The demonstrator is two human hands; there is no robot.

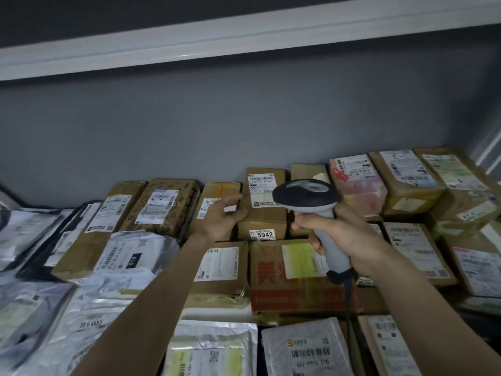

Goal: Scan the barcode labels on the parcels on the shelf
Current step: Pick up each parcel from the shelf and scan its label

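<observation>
Plastic mailers (211, 348) nearest, cardboard parcels (265, 202) behind, grey wall (244, 118) beyond.

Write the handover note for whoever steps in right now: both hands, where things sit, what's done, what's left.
Right hand grips the barcode scanner by its handle, head aimed toward the back row.
Left hand rests on the side of the upright brown box marked 5942, fingers loosely curled, gripping nothing.
Cardboard parcels and grey mailer bags cover the shelf, labels mostly facing up.
Done: the frame cannot show which labels are already scanned.
Left: probably scan the 5942 box's label next, then the remaining parcels.
</observation>
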